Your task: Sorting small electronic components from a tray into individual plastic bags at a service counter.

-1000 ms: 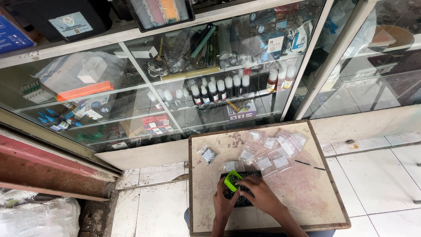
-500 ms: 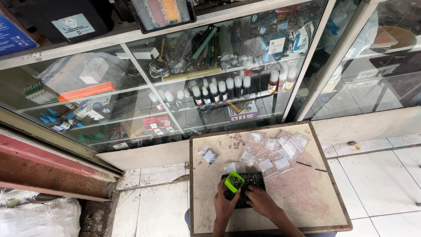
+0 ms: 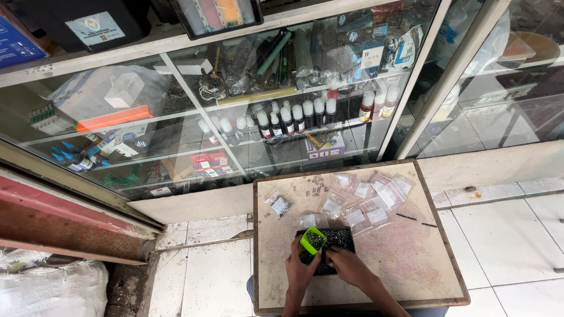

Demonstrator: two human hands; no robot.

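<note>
From the head view we look down on a small worn table (image 3: 411, 264) set against a glass display cabinet (image 3: 247, 117) full of bottles and boxes. Near the table's front edge lies a black tray (image 3: 338, 238) filled with tiny dark parts. Our left hand (image 3: 301, 271) has its fingers curled round a small green cup (image 3: 312, 240), which it holds tilted over the tray's left end; dark bits show inside the cup. Our right hand (image 3: 346, 265) rests on the tray just beside the cup, fingertips bunched down among the parts; whether they pinch anything we cannot tell.

Beyond the tray, a cluster of small clear bags (image 3: 367, 196) spreads over the back of the table, and one more bag (image 3: 279, 205) lies apart to the left.

Compared with half a second ago, little has changed: the cup stays in the same spot over the tray, and the right hand has drawn slightly closer to it. The bags lie as they did.
</note>
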